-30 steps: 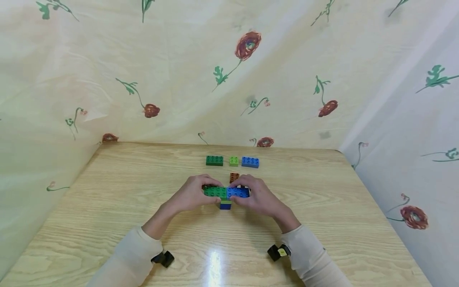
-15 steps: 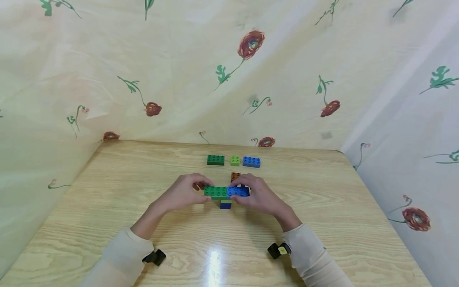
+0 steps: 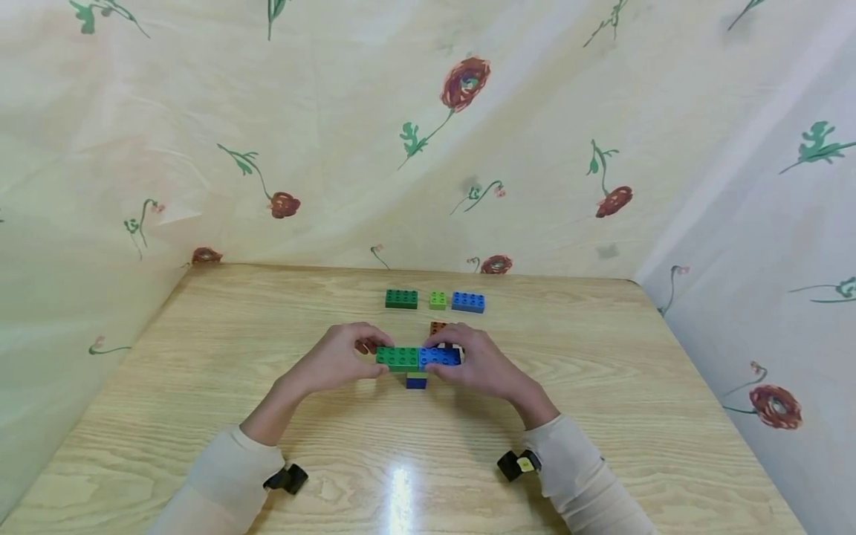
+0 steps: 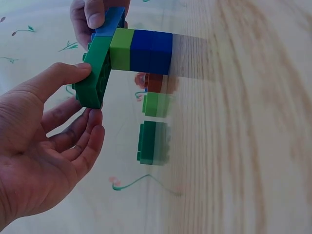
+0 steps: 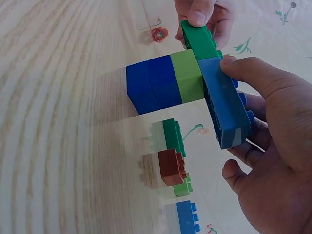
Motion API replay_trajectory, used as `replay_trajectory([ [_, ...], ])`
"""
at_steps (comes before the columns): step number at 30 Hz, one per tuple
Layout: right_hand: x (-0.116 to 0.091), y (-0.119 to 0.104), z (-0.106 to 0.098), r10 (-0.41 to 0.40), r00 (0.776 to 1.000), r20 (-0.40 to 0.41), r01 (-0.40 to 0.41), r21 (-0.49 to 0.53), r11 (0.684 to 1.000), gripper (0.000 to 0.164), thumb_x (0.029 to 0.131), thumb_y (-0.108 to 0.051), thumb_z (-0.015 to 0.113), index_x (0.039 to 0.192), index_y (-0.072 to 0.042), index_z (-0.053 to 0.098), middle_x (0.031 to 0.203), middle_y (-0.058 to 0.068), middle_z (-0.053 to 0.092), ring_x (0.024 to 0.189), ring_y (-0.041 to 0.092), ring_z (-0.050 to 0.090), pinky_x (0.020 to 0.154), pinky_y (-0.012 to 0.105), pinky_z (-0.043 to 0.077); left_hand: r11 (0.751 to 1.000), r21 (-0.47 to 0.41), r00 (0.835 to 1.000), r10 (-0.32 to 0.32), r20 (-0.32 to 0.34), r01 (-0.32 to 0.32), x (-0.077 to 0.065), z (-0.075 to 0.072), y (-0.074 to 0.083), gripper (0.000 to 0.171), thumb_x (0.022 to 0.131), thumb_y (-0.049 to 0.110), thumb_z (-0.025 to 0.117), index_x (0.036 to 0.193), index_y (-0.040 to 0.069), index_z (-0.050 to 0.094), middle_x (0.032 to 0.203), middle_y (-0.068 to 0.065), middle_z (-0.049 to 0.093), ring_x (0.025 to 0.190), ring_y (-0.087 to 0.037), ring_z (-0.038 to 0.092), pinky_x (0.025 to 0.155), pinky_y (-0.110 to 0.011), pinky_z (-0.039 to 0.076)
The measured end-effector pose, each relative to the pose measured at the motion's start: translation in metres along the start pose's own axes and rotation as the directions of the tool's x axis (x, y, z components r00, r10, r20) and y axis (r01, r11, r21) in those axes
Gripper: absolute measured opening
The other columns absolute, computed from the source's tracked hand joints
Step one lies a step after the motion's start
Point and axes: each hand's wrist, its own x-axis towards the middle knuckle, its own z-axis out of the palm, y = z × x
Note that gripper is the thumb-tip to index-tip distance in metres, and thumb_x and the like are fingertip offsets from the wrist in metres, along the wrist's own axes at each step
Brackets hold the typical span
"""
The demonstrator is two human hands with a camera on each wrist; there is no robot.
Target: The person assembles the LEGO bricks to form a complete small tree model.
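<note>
A long green brick [image 3: 397, 360] and a long blue brick [image 3: 435, 357] lie end to end, forming a bar. Beneath their joint is a lime brick [image 4: 120, 48] on two dark blue bricks [image 5: 153, 83], a column that stands upright on the table. My left hand [image 3: 337, 360] pinches the outer end of the green brick, thumb on the near side and fingertips at the far side. On the other half, my right hand [image 3: 484, 364] holds the blue brick between thumb and fingers, partly covering it in the head view.
Behind the hands, a dark green brick [image 3: 401, 299], a small lime brick [image 3: 438, 300] and another blue brick [image 3: 468, 302] sit in a row. A brown brick [image 3: 438, 327] is nearer, partly hidden by the right hand. Flowered cloth [image 3: 334, 148] hangs behind the wooden table [image 3: 234, 334].
My left hand has slid leftward along the green brick to its outer end, uncovering more of its studs. My right hand keeps its hold on the blue brick.
</note>
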Motion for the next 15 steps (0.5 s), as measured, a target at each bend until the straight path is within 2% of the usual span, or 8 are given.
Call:
replay_trajectory([
  [3,0.000,0.001,-0.003,-0.006,1.000,-0.004,0.006,0.026,1.000,0.033,0.091,-0.029,0.080,0.121,-0.016,0.073,0.117,-0.002,0.071,0.106,0.015,0.062,0.091,0.038,0.056,1.000,0.002,1.000,-0.008,0.000,0.008,0.000,0.000,0.000,0.032,0.086,0.018,0.083,0.117,0.016,0.074,0.112,0.001,0.073,0.100,-0.018,0.064,0.092,-0.037,0.054],
  [6,0.001,0.004,-0.009,-0.008,1.000,-0.016,0.009,0.055,0.998,0.033,0.091,-0.028,0.080,0.121,-0.015,0.073,0.117,0.001,0.072,0.105,0.018,0.061,0.086,0.043,0.054,1.000,-0.001,1.000,-0.018,0.000,0.018,0.000,0.000,0.000,0.032,0.087,0.018,0.083,0.117,0.016,0.074,0.112,0.001,0.073,0.100,-0.018,0.064,0.093,-0.038,0.054],
  [10,0.005,0.011,-0.019,0.000,0.999,-0.052,0.004,0.066,0.998,0.029,0.094,-0.025,0.078,0.120,-0.013,0.074,0.114,0.006,0.073,0.100,0.026,0.060,0.077,0.038,0.048,1.000,-0.004,1.000,-0.029,0.004,0.029,0.000,0.000,0.000,0.032,0.087,0.019,0.083,0.118,0.017,0.074,0.113,0.001,0.073,0.100,-0.017,0.063,0.093,-0.038,0.053],
  [15,0.012,0.028,-0.033,0.036,0.994,-0.107,-0.029,0.065,0.997,0.028,0.095,-0.024,0.075,0.122,-0.014,0.073,0.116,0.009,0.073,0.100,0.025,0.060,0.077,0.030,0.045,1.000,-0.001,1.000,-0.027,0.004,0.027,0.001,0.000,0.000,0.033,0.087,0.019,0.083,0.118,0.016,0.074,0.112,0.001,0.073,0.100,-0.016,0.063,0.093,-0.037,0.054],
])
